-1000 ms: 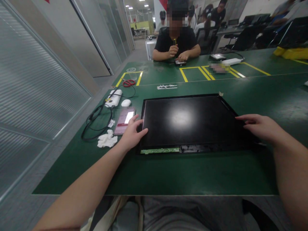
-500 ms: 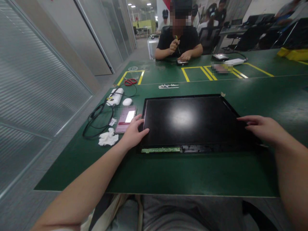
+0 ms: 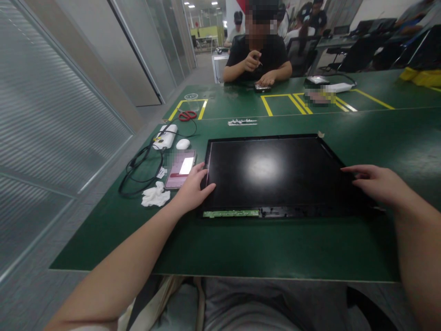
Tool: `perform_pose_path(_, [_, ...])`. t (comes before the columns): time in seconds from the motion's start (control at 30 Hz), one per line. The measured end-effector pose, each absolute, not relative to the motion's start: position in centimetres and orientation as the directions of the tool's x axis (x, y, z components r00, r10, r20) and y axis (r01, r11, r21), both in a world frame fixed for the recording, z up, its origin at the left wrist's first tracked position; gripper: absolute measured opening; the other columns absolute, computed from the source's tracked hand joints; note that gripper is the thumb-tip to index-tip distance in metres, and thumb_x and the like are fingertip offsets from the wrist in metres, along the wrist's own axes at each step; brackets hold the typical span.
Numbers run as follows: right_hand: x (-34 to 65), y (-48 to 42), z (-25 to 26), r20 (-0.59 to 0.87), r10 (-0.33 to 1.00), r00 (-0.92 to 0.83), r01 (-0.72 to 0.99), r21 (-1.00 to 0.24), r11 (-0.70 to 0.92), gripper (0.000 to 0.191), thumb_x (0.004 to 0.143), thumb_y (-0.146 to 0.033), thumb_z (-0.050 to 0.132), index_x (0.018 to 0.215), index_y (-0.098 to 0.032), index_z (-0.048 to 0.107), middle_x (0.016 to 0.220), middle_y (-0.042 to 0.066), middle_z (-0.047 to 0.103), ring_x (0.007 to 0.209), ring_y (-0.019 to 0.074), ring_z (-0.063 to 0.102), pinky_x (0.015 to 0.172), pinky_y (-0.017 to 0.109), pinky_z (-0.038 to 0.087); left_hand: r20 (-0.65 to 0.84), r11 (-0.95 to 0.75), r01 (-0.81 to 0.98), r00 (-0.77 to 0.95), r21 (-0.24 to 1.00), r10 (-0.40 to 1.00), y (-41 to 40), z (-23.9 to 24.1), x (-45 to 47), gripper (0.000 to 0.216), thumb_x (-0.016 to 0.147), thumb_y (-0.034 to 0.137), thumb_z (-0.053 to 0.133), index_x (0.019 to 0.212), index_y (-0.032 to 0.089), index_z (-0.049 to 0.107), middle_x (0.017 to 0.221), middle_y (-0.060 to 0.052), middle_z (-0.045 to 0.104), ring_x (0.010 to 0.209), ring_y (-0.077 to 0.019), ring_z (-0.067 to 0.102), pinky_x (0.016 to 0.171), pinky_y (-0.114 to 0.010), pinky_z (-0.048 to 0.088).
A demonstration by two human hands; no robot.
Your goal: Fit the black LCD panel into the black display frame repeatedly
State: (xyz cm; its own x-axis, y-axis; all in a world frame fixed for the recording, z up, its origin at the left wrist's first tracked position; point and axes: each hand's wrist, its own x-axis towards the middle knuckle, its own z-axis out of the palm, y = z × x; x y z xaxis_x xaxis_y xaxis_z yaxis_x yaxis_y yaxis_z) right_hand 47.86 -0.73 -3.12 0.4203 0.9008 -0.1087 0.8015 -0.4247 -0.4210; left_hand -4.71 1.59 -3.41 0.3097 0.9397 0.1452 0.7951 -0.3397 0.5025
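Note:
A black flat display panel [image 3: 275, 174] lies face up on the green table, a bright reflection on its glass. A narrow green circuit board [image 3: 230, 214] runs along the left part of its near edge. My left hand [image 3: 196, 186] grips the panel's left edge, thumb over the front and fingers along the side. At the right edge, my right hand [image 3: 374, 181] holds the frame with its index finger stretched along it and the other fingers curled; their undersides are hidden.
Left of the panel are a phone [image 3: 181, 170], crumpled tissue [image 3: 155, 195], a white earbud case [image 3: 183, 144], a white device [image 3: 165, 137] with black cable, and red scissors [image 3: 188, 116]. White strips [image 3: 242, 122] lie beyond the panel. A person [image 3: 257, 55] works opposite.
Both hands stay at the panel's edges, and the panel has not visibly moved on the table. The view has shifted slightly. The person opposite has changed the raised hand's pose.

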Motion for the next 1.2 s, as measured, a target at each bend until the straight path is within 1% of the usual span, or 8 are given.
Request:
perform_pose_path(0.2, [46.5,-1.1,-2.3,-0.138,0.868,0.478,0.763,-0.424,-0.488,0.054,0.067,-0.024,0.055,0.117,-0.021,0.078,0.075,0.005,0.070,0.061,0.0213,0.061,0.059,0.036,0.048,0.180,-0.388,0.790,0.345,0.475,0.921,1.2,-3.6,-4.7,0.053,0.094,0.033,0.059,0.143,0.014,0.053,0.161,-0.023,0.040,0.153,-0.0358,0.038,0.123,-0.057,0.035])
perform_pose_path(0.37, [47.0,-0.9,-2.6,-0.124,0.891,0.437,0.801,-0.397,-0.448,0.053,0.067,-0.026,0.057,0.115,-0.022,0.078,0.074,0.005,0.070,0.065,0.0223,0.063,0.061,0.036,0.049,0.160,-0.400,0.785,0.370,0.473,0.915,0.7,-3.4,-4.6,0.051,0.095,0.031,0.058,0.144,0.014,0.055,0.162,-0.023,0.039,0.154,-0.0357,0.036,0.123,-0.057,0.034])
perform_pose_path(0.53, [47.9,-0.5,-3.3,-0.083,0.908,0.411,0.831,-0.375,-0.411,0.047,0.070,-0.033,0.061,0.112,-0.023,0.079,0.077,0.005,0.072,0.067,0.0225,0.064,0.063,0.036,0.049,0.197,-0.500,0.757,0.461,0.422,0.865,0.3,-2.5,-4.5,0.043,0.095,0.035,0.062,0.136,0.023,0.066,0.164,-0.018,0.040,0.151,-0.0388,0.038,0.120,-0.064,0.034])
perform_pose_path(0.67, [48.1,-0.4,-3.6,-0.091,0.905,0.416,0.825,-0.380,-0.418,0.045,0.071,-0.032,0.061,0.112,-0.023,0.079,0.079,0.005,0.073,0.070,0.0224,0.065,0.065,0.035,0.050,0.237,-0.629,0.657,0.589,0.416,0.772,-0.3,-1.8,-4.1,0.037,0.097,0.039,0.063,0.129,0.025,0.073,0.159,-0.015,0.050,0.150,-0.0364,0.041,0.121,-0.062,0.035])
perform_pose_path(0.8, [47.6,-0.6,-3.2,-0.121,0.882,0.456,0.808,-0.360,-0.467,0.048,0.074,-0.025,0.056,0.116,-0.022,0.078,0.082,0.005,0.073,0.069,0.0208,0.064,0.064,0.034,0.049,0.143,-0.710,0.565,0.731,0.421,0.667,-1.0,-1.1,-3.6,0.054,0.094,0.050,0.067,0.143,0.026,0.065,0.165,-0.014,0.044,0.155,-0.0384,0.033,0.124,-0.064,0.028])
perform_pose_path(0.97, [47.4,-0.6,-3.1,-0.142,0.888,0.438,0.823,-0.334,-0.460,0.047,0.075,-0.036,0.063,0.118,-0.023,0.077,0.080,0.004,0.070,0.070,0.0209,0.063,0.067,0.035,0.049,-0.002,-0.753,0.529,0.819,0.391,0.574,-1.3,-0.8,-3.6,0.091,0.076,0.068,0.079,0.155,0.033,0.052,0.172,-0.014,0.030,0.157,-0.0454,0.025,0.124,-0.072,0.011])
perform_pose_path(1.07, [47.8,-0.6,-3.4,-0.111,0.900,0.422,0.838,-0.331,-0.434,0.048,0.074,-0.036,0.063,0.117,-0.022,0.078,0.078,0.004,0.068,0.069,0.0212,0.062,0.066,0.036,0.049,-0.026,-0.748,0.529,0.823,0.401,0.568,-1.3,-0.8,-3.6,0.095,0.072,0.068,0.083,0.156,0.035,0.051,0.173,-0.013,0.026,0.158,-0.0448,0.024,0.125,-0.069,0.016])
perform_pose_path(1.2, [48.2,-0.6,-3.7,-0.057,0.912,0.407,0.847,-0.352,-0.399,0.048,0.070,-0.034,0.060,0.113,-0.023,0.080,0.079,0.004,0.069,0.068,0.0218,0.062,0.067,0.039,0.050,-0.007,-0.734,0.519,0.818,0.438,0.575,-1.3,-0.6,-3.4,0.075,0.081,0.054,0.082,0.149,0.035,0.059,0.171,-0.012,0.030,0.157,-0.0414,0.028,0.123,-0.065,0.028])
